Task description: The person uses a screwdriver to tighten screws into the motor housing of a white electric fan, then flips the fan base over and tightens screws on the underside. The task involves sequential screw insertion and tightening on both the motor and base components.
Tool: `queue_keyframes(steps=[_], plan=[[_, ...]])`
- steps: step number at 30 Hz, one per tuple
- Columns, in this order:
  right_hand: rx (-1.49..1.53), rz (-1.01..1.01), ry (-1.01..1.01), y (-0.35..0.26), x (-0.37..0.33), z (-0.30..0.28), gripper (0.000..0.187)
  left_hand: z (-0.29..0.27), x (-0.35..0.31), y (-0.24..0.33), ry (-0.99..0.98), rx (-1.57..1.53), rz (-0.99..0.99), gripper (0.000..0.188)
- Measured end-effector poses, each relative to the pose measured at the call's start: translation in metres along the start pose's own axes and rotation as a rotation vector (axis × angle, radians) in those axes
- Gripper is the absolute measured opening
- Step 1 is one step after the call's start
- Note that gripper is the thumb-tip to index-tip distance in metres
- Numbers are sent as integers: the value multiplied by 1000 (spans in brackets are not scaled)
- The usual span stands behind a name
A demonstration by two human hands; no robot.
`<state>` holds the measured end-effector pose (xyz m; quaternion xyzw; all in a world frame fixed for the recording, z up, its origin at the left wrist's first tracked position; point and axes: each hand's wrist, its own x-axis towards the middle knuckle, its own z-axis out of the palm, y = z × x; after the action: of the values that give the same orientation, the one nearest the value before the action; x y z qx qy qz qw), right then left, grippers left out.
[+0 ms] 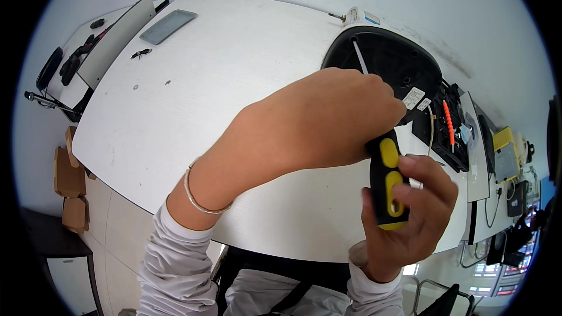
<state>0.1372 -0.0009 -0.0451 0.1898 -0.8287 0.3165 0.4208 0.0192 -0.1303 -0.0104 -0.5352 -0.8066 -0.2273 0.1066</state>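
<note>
A long screwdriver (pixel 390 192) with a black and yellow handle slants across the right side of the white table (pixel 193 105). My right hand (pixel 410 240) holds the lower end of the handle, with thumb and fingers around it. My left hand (pixel 351 105) is closed farther up, over the shaft and the top of the handle; its fingers are mostly hidden beneath it. The bare shaft runs on from my left hand to a round recess in a black plastic housing (pixel 395 52). The tip itself is hidden in that recess. White labels (pixel 417 99) mark the housing's near edge.
Right of the housing lies a black frame (pixel 430 136) with an orange spiral-grip stick (pixel 449 126) on it. Behind the housing stands a white container (pixel 353 16). A grey flat tray (pixel 168 27) and a small black cable (pixel 140 53) lie far left. Cardboard boxes (pixel 69 172) stand beyond the left edge.
</note>
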Motion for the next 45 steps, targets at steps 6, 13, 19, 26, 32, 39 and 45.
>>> queue_keyframes(steps=[6, 13, 19, 26, 32, 39, 45], plan=[[-20, -139, -159, 1, 3, 4, 38, -2, -2, -1, -82, -40, -53, 21], [166, 25, 104, 6, 0, 11, 50, 2, -2, 0, 0, 14, 1, 21], [184, -66, -5, 6, -4, 12, 38, 0, -2, 1, -78, 21, -65, 18], [107, -77, -27, 0, -3, 7, 20, -1, -2, 3, 19, 6, -5, 8], [66, -89, -31, -1, -6, 5, 17, -1, -4, 5, 49, -6, 32, 6], [67, -35, -16, -10, -12, -3, 23, -10, -8, 8, -3, 49, -34, 31], [52, -77, -87, -11, -21, -34, 35, -12, -4, -3, 130, 79, -80, 35]])
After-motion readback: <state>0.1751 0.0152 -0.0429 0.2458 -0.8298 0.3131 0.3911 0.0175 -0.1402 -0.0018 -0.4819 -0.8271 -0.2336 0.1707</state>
